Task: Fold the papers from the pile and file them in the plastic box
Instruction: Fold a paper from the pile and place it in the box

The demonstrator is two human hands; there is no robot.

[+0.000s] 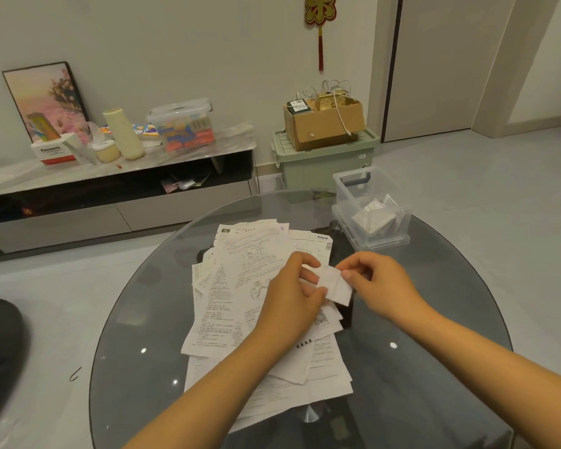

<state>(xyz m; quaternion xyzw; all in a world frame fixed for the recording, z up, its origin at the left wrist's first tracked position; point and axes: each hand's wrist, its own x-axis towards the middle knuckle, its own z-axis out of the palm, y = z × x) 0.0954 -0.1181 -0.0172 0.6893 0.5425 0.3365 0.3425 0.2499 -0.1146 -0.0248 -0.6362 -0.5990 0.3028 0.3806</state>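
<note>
While both hands hover above the pile [240, 306], they hold one small white slip [336, 285] between them: the left hand [293, 286] pinches its left edge with thumb and curled fingers, and the right hand [374, 281] pinches its right edge, fingers curled round it. The slip shows a crease down its middle and hangs tilted, clear of the papers below. The pile is a loose, overlapping heap of printed sheets spread over the middle of the round glass desk [434, 367]. At the desk's far right edge, well apart from the hands, stands the clear plastic box [370, 205], open on top, with several folded papers [374, 218] leaning inside it. Beyond the desk, on the floor, a cardboard carton [324, 124] sits on a green bin [324, 160].
</note>
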